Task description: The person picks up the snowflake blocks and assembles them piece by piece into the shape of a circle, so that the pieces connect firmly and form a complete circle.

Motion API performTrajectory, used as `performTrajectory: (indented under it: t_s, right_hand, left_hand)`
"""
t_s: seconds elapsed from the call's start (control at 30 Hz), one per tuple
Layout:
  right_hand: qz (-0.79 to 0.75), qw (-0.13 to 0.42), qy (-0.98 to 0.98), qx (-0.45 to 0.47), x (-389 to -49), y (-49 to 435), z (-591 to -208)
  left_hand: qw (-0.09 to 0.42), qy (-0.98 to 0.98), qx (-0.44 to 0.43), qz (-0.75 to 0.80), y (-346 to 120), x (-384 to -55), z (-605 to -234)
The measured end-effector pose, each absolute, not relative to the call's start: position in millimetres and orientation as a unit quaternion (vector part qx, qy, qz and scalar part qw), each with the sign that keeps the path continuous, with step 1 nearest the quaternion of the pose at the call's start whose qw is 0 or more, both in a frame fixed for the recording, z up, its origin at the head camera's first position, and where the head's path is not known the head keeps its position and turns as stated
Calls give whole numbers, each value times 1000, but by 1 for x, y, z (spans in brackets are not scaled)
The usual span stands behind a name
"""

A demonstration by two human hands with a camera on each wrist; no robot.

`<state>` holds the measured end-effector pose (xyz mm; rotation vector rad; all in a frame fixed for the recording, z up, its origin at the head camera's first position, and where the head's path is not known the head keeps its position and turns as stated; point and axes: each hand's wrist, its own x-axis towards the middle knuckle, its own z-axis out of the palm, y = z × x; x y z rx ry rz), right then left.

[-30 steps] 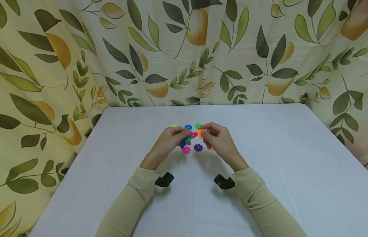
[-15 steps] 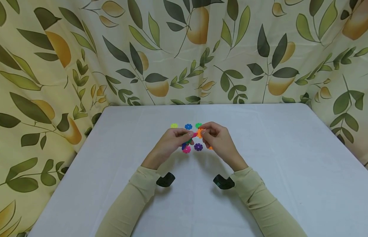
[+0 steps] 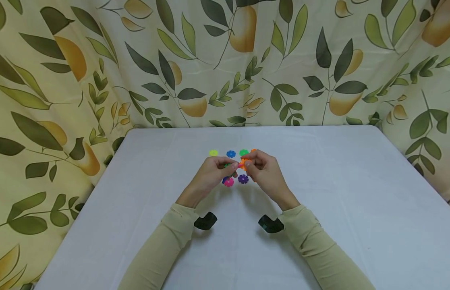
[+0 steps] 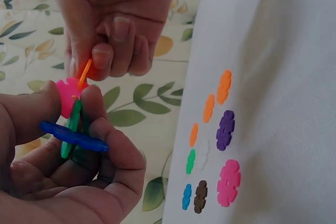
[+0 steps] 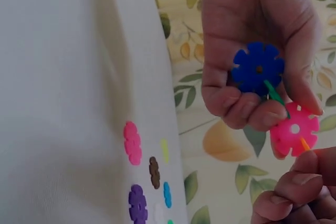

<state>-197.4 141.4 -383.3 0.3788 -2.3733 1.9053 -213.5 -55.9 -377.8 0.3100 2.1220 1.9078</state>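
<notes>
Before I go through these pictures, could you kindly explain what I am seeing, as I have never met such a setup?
There is no machine here, only someone's two bare hands. The wide picture is taken from the head, looking forward and down; the close ones come from each wrist. The left hand holds a cluster: a blue disc, a green disc and a pink disc. The right hand pinches an orange disc at the pink one's edge. On the white table lie more notched discs, including a purple disc and a brown disc.
</notes>
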Motion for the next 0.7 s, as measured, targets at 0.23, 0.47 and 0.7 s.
performTrajectory:
  t_s: [0.23,0.47,0.7]
  right_hand:
    - [622,37,-771,134,-198,144,-380]
    - [622,19,-769,149,-200,146,-380]
    - [596,20,-794,119,-204,153,-382]
  left_hand:
    - [143,734,109,655,-56,-210,-372]
    - [182,745,113,632,-59,-209,-370]
    - [170,755,97,626,-60,-211,-370]
